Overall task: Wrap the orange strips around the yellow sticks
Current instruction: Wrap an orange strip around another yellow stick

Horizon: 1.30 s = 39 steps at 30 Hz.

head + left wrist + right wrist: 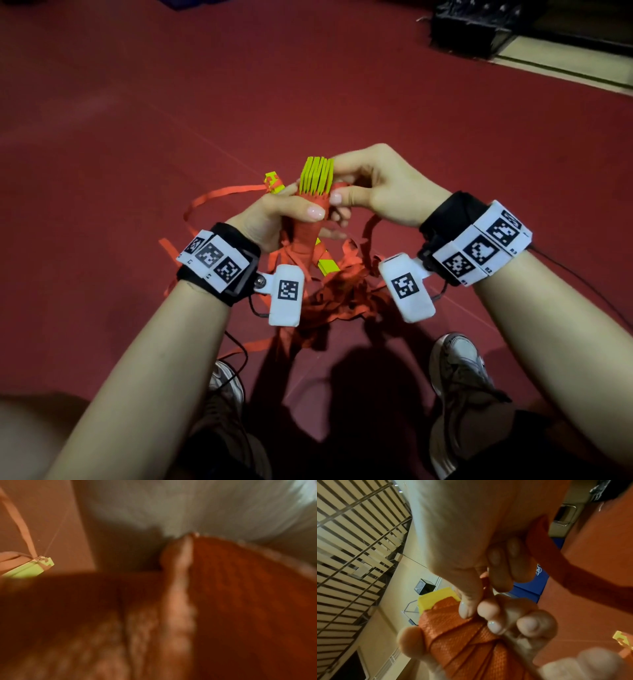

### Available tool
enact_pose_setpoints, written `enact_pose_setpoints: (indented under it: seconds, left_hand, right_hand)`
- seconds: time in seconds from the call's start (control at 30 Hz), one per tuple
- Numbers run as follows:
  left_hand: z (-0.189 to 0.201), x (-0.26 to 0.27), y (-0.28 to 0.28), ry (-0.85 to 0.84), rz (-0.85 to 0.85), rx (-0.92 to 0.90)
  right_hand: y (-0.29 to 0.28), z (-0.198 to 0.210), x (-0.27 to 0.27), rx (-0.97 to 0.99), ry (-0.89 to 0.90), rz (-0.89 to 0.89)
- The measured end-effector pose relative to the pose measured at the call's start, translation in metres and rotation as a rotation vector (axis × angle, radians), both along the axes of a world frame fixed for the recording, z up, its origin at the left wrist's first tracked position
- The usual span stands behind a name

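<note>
- A bundle of yellow sticks (pixel 315 175) sits at the centre of the head view, held upright between both hands; its lower part is already bound in orange strip (pixel 306 236), while the top ends stay bare.
- The left hand (pixel 274 219) has its fingers and thumb curled round the wrapped part of the bundle, thumb pressed on the orange turns.
- The right hand (pixel 373 185) pinches the strip at the top edge of the wrapping, just below the bare yellow; in the right wrist view thumb and forefinger meet on the orange strip (pixel 485 588) beside the yellow end (pixel 436 597).
- Judged from this, the bundle is partly wrapped: several overlapping turns are on, more remain toward the top.
- Another yellow stick (pixel 274 183) with an orange strip attached lies on the red floor (pixel 137 137), left of the bundle, looking barely started; a further striped one pokes out below the hands.
- A loose heap of orange strips (pixel 342 294) lies lower centre, between the wrists.
- The wrist bands carry black-and-white square marker codes; small characters beside them are too small to read. A white emblem on blue, right of centre in the right wrist view, is illegible.
</note>
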<state>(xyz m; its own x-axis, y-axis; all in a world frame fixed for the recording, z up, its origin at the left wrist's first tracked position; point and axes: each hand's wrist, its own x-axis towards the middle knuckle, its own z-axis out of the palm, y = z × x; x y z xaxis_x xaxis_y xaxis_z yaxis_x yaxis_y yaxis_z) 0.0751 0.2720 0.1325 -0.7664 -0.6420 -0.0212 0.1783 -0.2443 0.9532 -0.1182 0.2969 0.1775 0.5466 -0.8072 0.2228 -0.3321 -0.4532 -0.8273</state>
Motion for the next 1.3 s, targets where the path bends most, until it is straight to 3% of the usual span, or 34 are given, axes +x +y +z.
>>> enact_pose_setpoints:
  seconds: [0.2, 0.4, 0.63, 0.8, 1.03, 1.2, 1.3]
  left_hand:
    - [0.0, -0.004, 0.006, 0.019, 0.295, -0.132]
    - [0.003, -0.01, 0.005, -0.154, 0.604, -0.215]
    - [0.016, -0.029, 0.01, -0.249, 1.004, -0.223]
    - [0.003, -0.033, 0.002, -0.154, 0.814, -0.16]
    - [0.012, -0.024, -0.001, -0.092, 0.615, 0.034]
    - [0.01, -0.018, -0.003, -0.167, 0.549, 0.036]
    - [0.01, -0.022, -0.001, -0.201, 0.534, 0.015]
  right_hand:
    - [-0.007, -0.011, 0.004, -0.092, 0.019, -0.219]
    - [-0.011, -0.019, 0.009, -0.235, 0.148, -0.525]
    - [-0.004, 0.008, 0.009, -0.321, 0.281, -0.46]
    - [-0.002, 0.007, 0.012, -0.363, 0.357, -0.516]
    - [0.012, 0.008, 0.027, -0.18, 0.096, -0.505]
    - [-0.004, -0.001, 0.024, -0.265, 0.205, -0.578]
    - [-0.006, -0.002, 0.02, -0.317, 0.232, -0.5]
